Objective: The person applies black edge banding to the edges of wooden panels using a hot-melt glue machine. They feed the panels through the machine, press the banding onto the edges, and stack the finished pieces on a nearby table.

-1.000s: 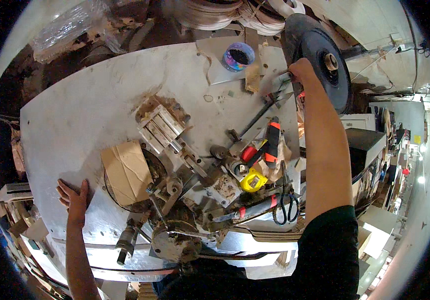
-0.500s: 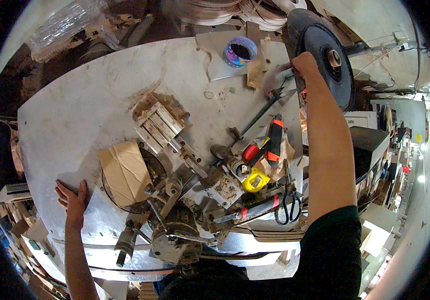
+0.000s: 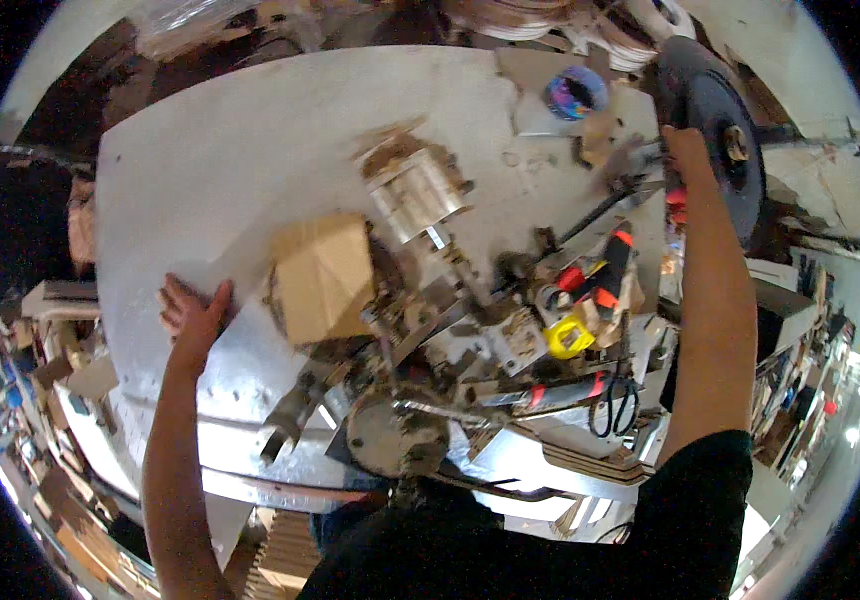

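My left hand (image 3: 196, 318) is lying empty, steadiest flat, over grey metal tabletop (image 3: 250, 130). My right hand (image 3: 688, 155) is curling, grasp unclear, by black round wheel (image 3: 718, 110).

Motion blur, glare on tabletop (image 3: 235, 375), dark fisheye rim

The view has swung — the bench (image 3: 250, 110), cardboard piece (image 3: 325, 275), left hand (image 3: 195, 312) and right hand (image 3: 687, 155) now all sit higher or farther right than before, blur smears much of the scene — and more of a brown ridged stack (image 3: 285, 548) shows at the lower edge.
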Demonstrator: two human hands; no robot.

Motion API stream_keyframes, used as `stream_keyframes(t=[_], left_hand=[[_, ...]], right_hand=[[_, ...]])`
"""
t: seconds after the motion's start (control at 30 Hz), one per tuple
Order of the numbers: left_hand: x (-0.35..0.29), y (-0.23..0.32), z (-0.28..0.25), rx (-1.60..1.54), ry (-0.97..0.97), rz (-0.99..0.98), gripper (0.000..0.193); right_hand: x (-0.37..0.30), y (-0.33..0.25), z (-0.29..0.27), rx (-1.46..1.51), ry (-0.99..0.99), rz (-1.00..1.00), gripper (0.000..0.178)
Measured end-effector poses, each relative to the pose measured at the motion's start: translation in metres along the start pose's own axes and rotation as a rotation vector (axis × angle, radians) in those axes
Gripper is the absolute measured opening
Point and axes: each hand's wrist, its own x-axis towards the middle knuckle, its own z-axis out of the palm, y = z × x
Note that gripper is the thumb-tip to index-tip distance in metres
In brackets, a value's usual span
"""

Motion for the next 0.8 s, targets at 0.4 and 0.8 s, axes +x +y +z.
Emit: stream_keyframes(t=[0.4,0.8], left_hand=[[-0.059,0.095,-0.081,-0.274,-0.099,-0.21,0.154],[-0.031,0.089,-0.056,-0.232,-0.085,-0.202,0.156]], right_hand=[[-0.227,-0.21,-0.223,0.954,0.938,0.175,0.026],[-0.566,-0.414,-0.214,1.209,0.227,-0.261,0.032]])
